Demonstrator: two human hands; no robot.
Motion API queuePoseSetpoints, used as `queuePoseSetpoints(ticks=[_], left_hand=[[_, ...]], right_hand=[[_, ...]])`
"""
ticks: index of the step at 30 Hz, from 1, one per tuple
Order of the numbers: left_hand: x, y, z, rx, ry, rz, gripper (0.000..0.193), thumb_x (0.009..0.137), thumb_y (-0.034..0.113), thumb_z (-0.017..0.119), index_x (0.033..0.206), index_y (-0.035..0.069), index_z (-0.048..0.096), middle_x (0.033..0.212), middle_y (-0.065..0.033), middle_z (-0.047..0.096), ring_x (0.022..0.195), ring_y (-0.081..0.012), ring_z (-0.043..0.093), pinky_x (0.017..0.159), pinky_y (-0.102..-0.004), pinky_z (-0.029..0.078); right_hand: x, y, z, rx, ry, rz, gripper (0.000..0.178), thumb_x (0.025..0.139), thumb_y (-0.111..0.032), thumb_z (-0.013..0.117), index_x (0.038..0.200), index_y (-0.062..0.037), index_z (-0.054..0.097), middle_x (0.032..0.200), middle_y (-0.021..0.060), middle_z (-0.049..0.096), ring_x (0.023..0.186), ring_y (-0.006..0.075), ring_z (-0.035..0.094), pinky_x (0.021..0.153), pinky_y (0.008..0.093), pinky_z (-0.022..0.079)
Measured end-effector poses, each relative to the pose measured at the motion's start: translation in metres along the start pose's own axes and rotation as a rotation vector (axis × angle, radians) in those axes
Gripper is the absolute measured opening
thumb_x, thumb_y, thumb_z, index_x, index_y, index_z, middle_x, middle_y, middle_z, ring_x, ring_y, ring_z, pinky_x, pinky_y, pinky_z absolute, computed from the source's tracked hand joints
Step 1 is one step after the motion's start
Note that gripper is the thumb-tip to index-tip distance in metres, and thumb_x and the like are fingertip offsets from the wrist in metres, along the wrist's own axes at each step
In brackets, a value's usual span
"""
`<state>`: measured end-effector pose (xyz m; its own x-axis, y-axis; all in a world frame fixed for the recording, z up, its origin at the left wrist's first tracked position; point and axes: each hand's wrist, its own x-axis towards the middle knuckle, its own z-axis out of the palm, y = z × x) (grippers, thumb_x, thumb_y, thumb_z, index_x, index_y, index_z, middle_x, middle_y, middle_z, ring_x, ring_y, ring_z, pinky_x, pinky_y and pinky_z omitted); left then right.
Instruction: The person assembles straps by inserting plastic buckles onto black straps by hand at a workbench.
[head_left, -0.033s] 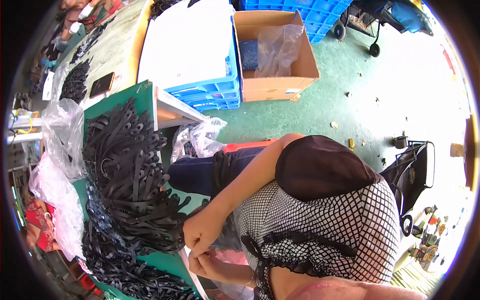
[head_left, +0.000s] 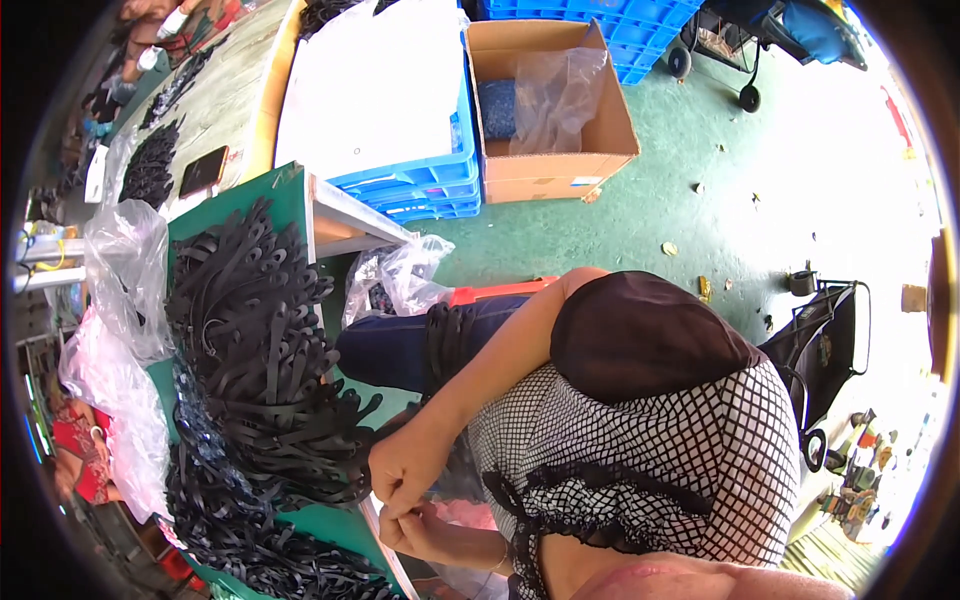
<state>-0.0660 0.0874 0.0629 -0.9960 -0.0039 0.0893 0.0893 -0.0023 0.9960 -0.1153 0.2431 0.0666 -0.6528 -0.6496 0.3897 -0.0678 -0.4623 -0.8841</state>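
My right hand (head_left: 410, 462) and my left hand (head_left: 420, 533) meet close together at the table edge. The fingers of both are curled and pressed together. Whatever they pinch is hidden or too small to make out. Beside them lies a large heap of black looped straps (head_left: 265, 340) on the green tabletop (head_left: 285, 200), some ends hanging over its edge near my right hand. A second pile of black straps (head_left: 270, 545) lies nearer the lower edge. More black straps (head_left: 450, 345) lie across my thigh in dark blue trousers.
Clear plastic bags (head_left: 125, 280) lie along the table's far side. Blue crates (head_left: 420, 185) and an open cardboard box (head_left: 560, 175) stand on the green floor. A phone (head_left: 204, 171) rests on another table. A black folding cart (head_left: 825, 345) stands at right. Other people sit at the left.
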Motion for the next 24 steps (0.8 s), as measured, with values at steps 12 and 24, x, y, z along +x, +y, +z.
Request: queuePoseSetpoints(ticks=[12, 24], left_hand=[[0.012, 0.001, 0.03, -0.054, -0.095, -0.139, 0.023, 0.085, 0.016, 0.057, 0.096, -0.004, 0.052, 0.086, -0.0085, 0.055, 0.071, -0.0138, 0.05, 0.062, -0.025, 0.042], [0.02, 0.008, 0.054, -0.128, -0.158, -0.265, 0.027, 0.085, 0.018, 0.058, 0.097, -0.005, 0.051, 0.085, -0.0081, 0.055, 0.069, -0.0136, 0.049, 0.06, -0.0249, 0.042]], right_hand=[[-0.017, -0.021, 0.003, 0.524, 0.005, 0.003, 0.037, 0.085, -0.016, 0.052, 0.05, -0.0038, 0.051, 0.045, -0.0021, 0.044, 0.041, 0.0051, 0.039, 0.038, 0.0219, 0.03], [-0.026, -0.016, -0.036, -0.581, 0.137, -0.475, 0.027, 0.068, -0.023, 0.068, 0.085, -0.0055, 0.057, 0.083, 0.0084, 0.05, 0.082, 0.0258, 0.051, 0.064, 0.0367, 0.043]])
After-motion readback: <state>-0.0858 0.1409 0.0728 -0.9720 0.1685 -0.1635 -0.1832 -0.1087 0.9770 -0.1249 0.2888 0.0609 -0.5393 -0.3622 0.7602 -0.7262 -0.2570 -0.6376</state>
